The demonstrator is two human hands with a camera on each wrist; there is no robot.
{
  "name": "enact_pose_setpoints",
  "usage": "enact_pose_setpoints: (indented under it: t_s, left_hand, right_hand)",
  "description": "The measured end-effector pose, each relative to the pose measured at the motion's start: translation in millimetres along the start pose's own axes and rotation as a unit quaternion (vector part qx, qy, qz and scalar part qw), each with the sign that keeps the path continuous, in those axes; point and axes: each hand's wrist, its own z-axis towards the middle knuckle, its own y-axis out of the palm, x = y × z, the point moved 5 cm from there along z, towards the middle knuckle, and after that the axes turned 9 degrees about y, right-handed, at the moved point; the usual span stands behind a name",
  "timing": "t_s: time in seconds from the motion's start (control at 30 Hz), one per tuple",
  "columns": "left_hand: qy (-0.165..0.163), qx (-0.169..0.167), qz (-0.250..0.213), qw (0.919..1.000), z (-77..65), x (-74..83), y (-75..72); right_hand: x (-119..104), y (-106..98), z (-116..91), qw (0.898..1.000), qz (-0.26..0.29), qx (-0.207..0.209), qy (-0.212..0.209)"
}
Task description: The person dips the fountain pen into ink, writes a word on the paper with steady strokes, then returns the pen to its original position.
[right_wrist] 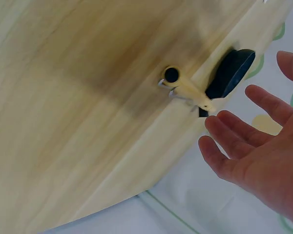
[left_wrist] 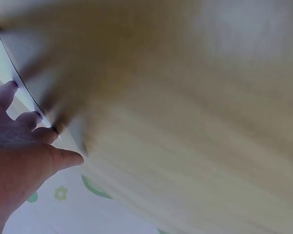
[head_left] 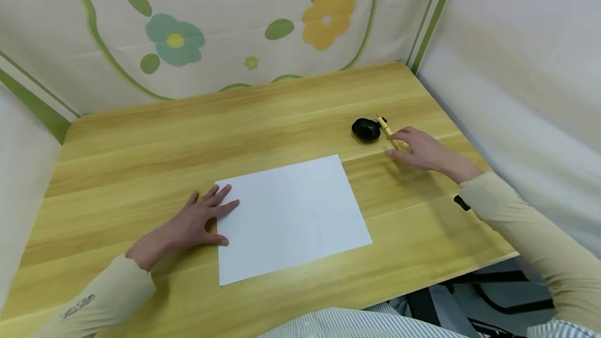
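A blank white sheet of paper [head_left: 291,218] lies on the wooden table. My left hand [head_left: 194,223] rests at its left edge, fingers spread, with the fingertips and thumb on the paper. In the left wrist view that hand [left_wrist: 24,146] is seen from the side against the tabletop. My right hand [head_left: 422,150] is over a slim yellow tool [head_left: 384,125] with a dark fitting and a pointed tip; its kind is unclear. The hand partly hides it in the head view. In the right wrist view the fingers [right_wrist: 229,139] are extended beside the yellow tool [right_wrist: 185,90], holding nothing.
A glossy black rounded object [head_left: 366,130] lies just left of the yellow tool. The wooden table [head_left: 188,140] meets a flower-patterned cloth wall [head_left: 225,30] at the back and a plain white one [head_left: 526,56] at the right. Dark chair parts [head_left: 493,280] show below the front edge.
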Motion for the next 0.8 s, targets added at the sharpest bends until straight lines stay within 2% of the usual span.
enact_pose_setpoints:
  t_s: [0.23, 0.47, 0.6, 0.8]
  left_hand:
    - [-0.010, -0.005, 0.003, 0.9999, 3.0, -10.5, -2.6]
    - [-0.032, -0.014, -0.005, 0.9994, 9.3, -21.3, -16.9]
    - [-0.039, -0.018, -0.020, 0.9989, 18.1, -27.5, -20.0]
    - [-0.037, -0.029, -0.026, 0.9986, 35.6, -34.8, -20.2]
  right_hand:
    - [17.8, 5.9, 5.4, 0.999, 0.007, -0.027, 0.020]
    - [16.1, 10.5, 10.8, 0.999, 0.009, -0.031, 0.003]
    - [18.7, 13.9, 6.6, 1.000, 0.004, -0.028, -0.004]
    - [31.2, 18.9, -8.6, 0.999, 0.002, -0.030, 0.012]
